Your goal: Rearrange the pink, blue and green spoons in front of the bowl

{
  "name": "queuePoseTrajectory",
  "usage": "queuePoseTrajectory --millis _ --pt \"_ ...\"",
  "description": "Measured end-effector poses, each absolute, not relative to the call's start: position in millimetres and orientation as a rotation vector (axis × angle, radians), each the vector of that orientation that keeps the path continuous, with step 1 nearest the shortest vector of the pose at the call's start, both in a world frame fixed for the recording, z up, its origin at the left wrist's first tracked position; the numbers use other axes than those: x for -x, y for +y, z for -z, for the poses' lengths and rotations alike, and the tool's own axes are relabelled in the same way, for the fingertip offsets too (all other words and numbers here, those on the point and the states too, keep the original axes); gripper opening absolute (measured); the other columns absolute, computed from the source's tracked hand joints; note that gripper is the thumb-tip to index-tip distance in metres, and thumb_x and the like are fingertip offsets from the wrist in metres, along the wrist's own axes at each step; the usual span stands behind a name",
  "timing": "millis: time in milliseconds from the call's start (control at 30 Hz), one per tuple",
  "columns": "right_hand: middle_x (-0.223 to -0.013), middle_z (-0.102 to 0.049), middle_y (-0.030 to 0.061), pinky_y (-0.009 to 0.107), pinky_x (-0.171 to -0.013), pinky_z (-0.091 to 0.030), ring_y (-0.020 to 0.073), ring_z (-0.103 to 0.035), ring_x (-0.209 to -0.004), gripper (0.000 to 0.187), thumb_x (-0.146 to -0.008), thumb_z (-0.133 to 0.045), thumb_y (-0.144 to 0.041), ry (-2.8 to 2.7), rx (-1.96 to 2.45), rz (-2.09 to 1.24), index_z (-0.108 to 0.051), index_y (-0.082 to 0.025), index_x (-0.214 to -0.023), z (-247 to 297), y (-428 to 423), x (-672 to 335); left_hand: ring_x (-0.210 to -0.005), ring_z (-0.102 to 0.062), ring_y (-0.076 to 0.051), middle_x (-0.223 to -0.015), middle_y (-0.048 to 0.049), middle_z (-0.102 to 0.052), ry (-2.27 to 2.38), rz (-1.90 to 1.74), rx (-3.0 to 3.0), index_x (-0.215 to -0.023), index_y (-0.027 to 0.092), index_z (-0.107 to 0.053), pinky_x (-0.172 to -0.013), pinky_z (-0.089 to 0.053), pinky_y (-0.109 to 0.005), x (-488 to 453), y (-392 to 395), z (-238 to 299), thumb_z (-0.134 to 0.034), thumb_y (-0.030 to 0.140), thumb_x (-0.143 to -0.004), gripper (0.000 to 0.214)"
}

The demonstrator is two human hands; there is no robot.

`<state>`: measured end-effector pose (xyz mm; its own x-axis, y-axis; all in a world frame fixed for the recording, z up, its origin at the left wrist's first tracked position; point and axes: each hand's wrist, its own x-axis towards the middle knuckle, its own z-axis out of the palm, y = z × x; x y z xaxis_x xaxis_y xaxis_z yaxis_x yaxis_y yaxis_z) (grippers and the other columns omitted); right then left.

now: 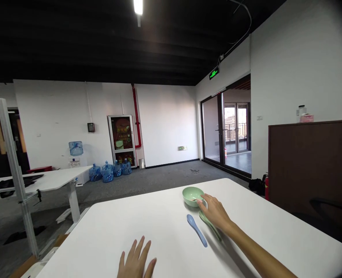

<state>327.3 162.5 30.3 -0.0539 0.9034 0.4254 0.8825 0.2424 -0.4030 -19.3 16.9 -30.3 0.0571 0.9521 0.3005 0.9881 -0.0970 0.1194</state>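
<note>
My right hand (216, 213) is at the right side of a light green bowl (189, 199), with thumb and fingers closed at its rim. The bowl stands upright towards the far side of the white table (165, 227). Below it lies a blue spoon (199, 233), its rounded end pointing at the bowl. A green spoon (215, 230) rests just to the right, partly covered by my right hand and wrist. Near the front edge of the view, my left hand (134, 260) has its fingers spread low over the tabletop, holding nothing.
Another white table (55, 178) and a metal post (16, 166) stand at the left. Several blue water bottles (107, 172) sit on the floor by the far wall. A dark brown cabinet (309, 166) is at the right, and a glass door (211, 131) lies beyond.
</note>
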Motion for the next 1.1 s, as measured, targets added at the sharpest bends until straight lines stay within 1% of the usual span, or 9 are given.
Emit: queuePoseTrajectory --millis 67,133,200,300,467,833,1000,1100 --pt "-0.153 -0.056 0.0123 0.044 -0.113 -0.039 0.0307 -0.043 -0.148 0.056 -0.101 -0.036 -0.052 -1.945 1.589 -0.066 -0.061 -0.025 -0.144 -24 144 -329 -0.149 -0.042 -0.033 -0.160 -0.0038 -0.049 -2.014 0.473 2.193 -0.148 0.035 -0.050 -0.116 -0.043 -0.065 18 17 28 -0.035 0.046 -0.100 0.052" --pt "-0.159 -0.049 0.0094 0.048 -0.117 -0.036 0.0291 -0.039 -0.151 0.058 -0.101 -0.037 -0.055 -1.968 1.572 -0.082 -0.052 -0.031 -0.152 -15 127 -332 -0.149 -0.043 -0.033 -0.159 -0.0038 -0.049 -2.005 0.475 2.183 -0.148 0.035 -0.050 -0.116 -0.043 -0.065 15 16 27 -0.035 0.046 -0.100 0.051" --pt "-0.163 -0.043 0.0103 0.050 -0.119 -0.034 0.0300 -0.038 -0.151 0.061 -0.100 -0.038 -0.057 -1.974 1.605 -0.094 -0.051 -0.028 -0.153 -3 114 -335 -0.149 -0.043 -0.033 -0.159 -0.0041 -0.049 -1.996 0.472 2.176 -0.148 0.035 -0.050 -0.115 -0.043 -0.065 14 15 27 -0.035 0.046 -0.100 0.051" --pt "-0.164 -0.041 0.0114 0.051 -0.121 -0.033 0.0314 -0.037 -0.152 0.063 -0.100 -0.038 -0.058 -1.981 1.655 -0.101 -0.055 -0.025 -0.150 16 101 -340 -0.148 -0.043 -0.034 -0.159 -0.0046 -0.049 -1.978 0.471 2.173 -0.148 0.035 -0.050 -0.115 -0.044 -0.065 12 14 27 -0.036 0.046 -0.100 0.051" --pt "-0.165 -0.040 0.0096 0.052 -0.122 -0.032 0.0309 -0.034 -0.154 0.064 -0.100 -0.036 -0.058 -2.007 1.691 -0.125 -0.050 -0.027 -0.154 30 93 -344 -0.148 -0.044 -0.033 -0.158 -0.0045 -0.051 -1.953 0.480 2.169 -0.147 0.037 -0.050 -0.115 -0.045 -0.064 12 15 28 -0.038 0.046 -0.100 0.049" --pt "-0.164 -0.042 0.0108 0.053 -0.121 -0.033 0.0309 -0.035 -0.153 0.064 -0.100 -0.035 -0.058 -2.031 1.679 -0.113 -0.051 -0.026 -0.154 28 91 -343 -0.147 -0.046 -0.032 -0.158 -0.0031 -0.052 -1.937 0.478 2.150 -0.147 0.038 -0.050 -0.114 -0.046 -0.062 13 15 32 -0.038 0.046 -0.100 0.049" --pt "-0.160 -0.047 0.0100 0.052 -0.119 -0.035 0.0312 -0.040 -0.150 0.061 -0.100 -0.037 -0.058 -2.001 1.639 -0.091 -0.055 -0.028 -0.150 31 94 -344 -0.147 -0.045 -0.033 -0.158 -0.0043 -0.051 -1.936 0.474 2.169 -0.147 0.036 -0.051 -0.113 -0.046 -0.065 12 14 29 -0.036 0.046 -0.101 0.050" --pt "-0.155 -0.054 0.0110 0.049 -0.117 -0.036 0.0307 -0.043 -0.148 0.056 -0.101 -0.037 -0.055 -1.976 1.622 -0.060 -0.061 -0.026 -0.144 24 101 -342 -0.148 -0.044 -0.033 -0.158 -0.0045 -0.050 -1.940 0.468 2.175 -0.147 0.035 -0.050 -0.114 -0.045 -0.065 13 15 29 -0.036 0.046 -0.101 0.050"
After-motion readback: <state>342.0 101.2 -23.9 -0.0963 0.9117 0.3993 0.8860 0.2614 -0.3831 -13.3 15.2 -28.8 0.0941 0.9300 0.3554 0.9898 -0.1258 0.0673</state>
